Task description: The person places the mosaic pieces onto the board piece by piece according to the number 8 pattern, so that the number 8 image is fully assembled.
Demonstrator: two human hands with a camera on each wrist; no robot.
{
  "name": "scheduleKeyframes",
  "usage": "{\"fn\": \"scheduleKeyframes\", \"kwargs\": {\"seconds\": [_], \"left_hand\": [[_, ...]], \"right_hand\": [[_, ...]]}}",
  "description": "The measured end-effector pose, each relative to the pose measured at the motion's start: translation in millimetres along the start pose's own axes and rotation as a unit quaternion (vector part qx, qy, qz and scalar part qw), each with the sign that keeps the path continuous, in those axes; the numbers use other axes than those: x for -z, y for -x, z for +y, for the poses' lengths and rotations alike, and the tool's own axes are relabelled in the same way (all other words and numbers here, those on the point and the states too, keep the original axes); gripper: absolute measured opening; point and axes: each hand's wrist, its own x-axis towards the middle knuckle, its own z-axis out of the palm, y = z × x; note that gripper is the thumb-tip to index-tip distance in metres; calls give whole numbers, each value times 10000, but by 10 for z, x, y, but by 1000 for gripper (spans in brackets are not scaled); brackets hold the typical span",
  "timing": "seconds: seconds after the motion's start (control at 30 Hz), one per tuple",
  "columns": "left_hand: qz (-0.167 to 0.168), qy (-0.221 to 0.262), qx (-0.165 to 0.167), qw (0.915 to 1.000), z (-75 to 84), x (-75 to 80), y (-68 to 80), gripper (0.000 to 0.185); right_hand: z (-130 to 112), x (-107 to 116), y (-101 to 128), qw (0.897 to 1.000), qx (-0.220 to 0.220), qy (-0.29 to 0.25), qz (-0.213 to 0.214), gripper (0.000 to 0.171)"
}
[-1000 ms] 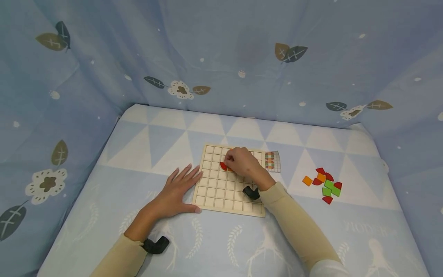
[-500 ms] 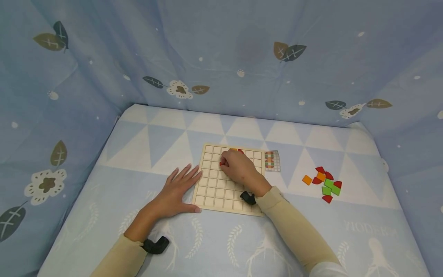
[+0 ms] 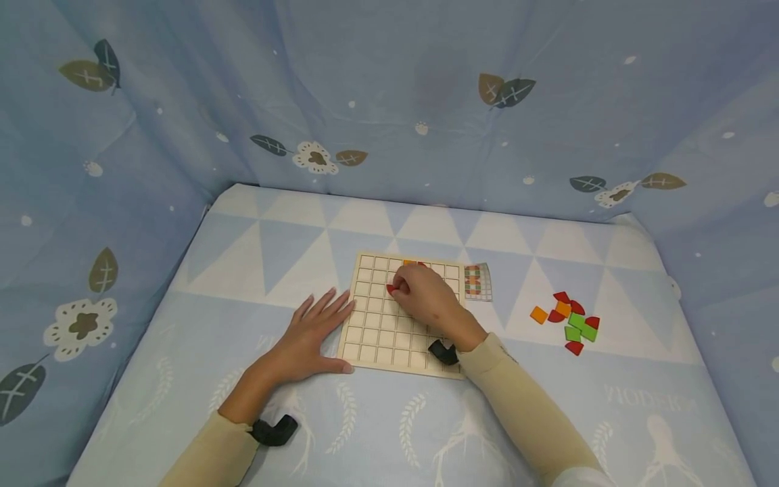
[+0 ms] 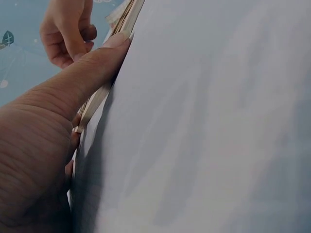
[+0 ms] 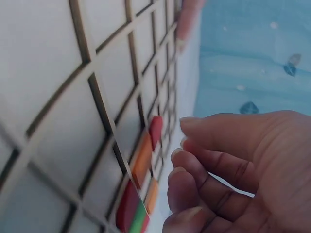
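My left hand (image 3: 310, 338) lies flat with fingers spread. Its fingertips meet the left edge of the wooden grid board (image 3: 371, 338), and the thumb touches the near left corner. Over the board's upper middle, my right hand (image 3: 429, 294) has its fingers curled and the thumb close to the index finger. A red quarter-round tile (image 3: 390, 289) shows right beside those fingertips. In the right wrist view, that red tile (image 5: 155, 130) sits in a grid cell, with an orange tile (image 5: 142, 160) and a green tile (image 5: 138, 217) nearby. Nothing shows between the right thumb and fingers.
A small pattern card (image 3: 477, 282) adjoins the board's right edge. Farther right lies a loose group of red, orange and green tiles (image 3: 575, 321), with one orange tile (image 3: 538, 315) apart. Patterned cloth (image 3: 548, 406) covers the table. A blue curtain (image 3: 420, 81) encloses the back and sides.
My right hand dips left over the red tile, nearly covering it, then draws back slightly right. Orange and red tiles at the board's far edge have come into view. The left hand stays put.
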Motion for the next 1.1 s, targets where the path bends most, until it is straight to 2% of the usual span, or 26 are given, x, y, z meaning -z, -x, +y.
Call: {"fn": "scheduleKeyframes", "kwargs": {"seconds": [0.17,0.27,0.5,0.77,0.93,1.1], "left_hand": [[-76,-74,130,9999,-7,-16,-10,110],[-106,-64,204,9997,-7,-19,-17,110],[-35,-101,124,9999,-14,2,-5,110],[-31,27,78,10000,-28,-16,2,110],[-101,-15,91,9999,-10,-25,-15,110],[-119,-57,151,9998,3,-13,-17,110]], "right_hand": [[117,180,206,9995,-17,-216,247,4],[242,327,364,9990,-244,-130,341,6],[641,715,762,9935,-1121,143,142,36],[1117,1129,1340,9844,-1739,265,-56,53],[1349,1270,1683,9687,-2417,565,-23,50],[1469,1198,1825,9487,-3040,864,-52,50]]}}
